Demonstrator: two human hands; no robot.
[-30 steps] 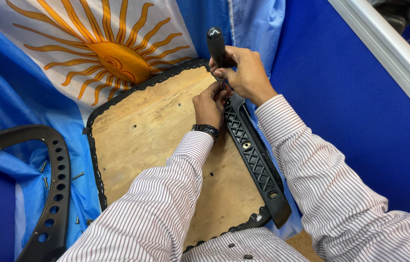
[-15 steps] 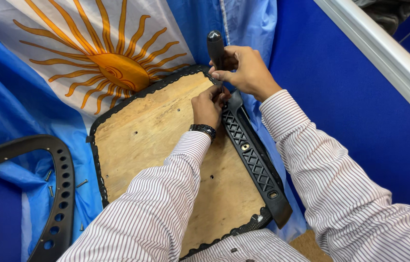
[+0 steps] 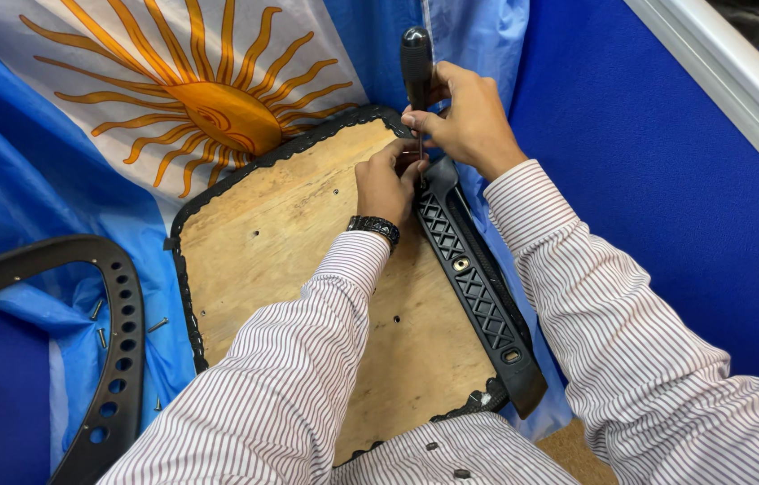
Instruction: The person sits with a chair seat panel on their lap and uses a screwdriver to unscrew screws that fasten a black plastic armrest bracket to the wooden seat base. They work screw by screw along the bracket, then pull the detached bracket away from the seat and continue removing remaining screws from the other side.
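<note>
My right hand (image 3: pixel 465 121) grips a black-handled screwdriver (image 3: pixel 415 67) held upright, its shaft pointing down at the far end of a black plastic lattice bracket (image 3: pixel 478 287). That bracket lies along the right edge of an upturned plywood seat board (image 3: pixel 307 260) trimmed in black fabric. Curled fingers of my left hand (image 3: pixel 388 184) rest at the screwdriver tip, touching the bracket's far end; what they pinch is hidden. A black watch sits on my left wrist.
A blue and white cloth with a yellow sun (image 3: pixel 191 99) lies under the board. A curved black perforated plastic part (image 3: pixel 114 359) sits at the left, with several loose screws (image 3: pixel 101 323) beside it. A blue panel with a white rail (image 3: pixel 720 81) stands at right.
The view has shifted slightly. Both hands stay at the bracket's far end with the screwdriver upright; little else differs.
</note>
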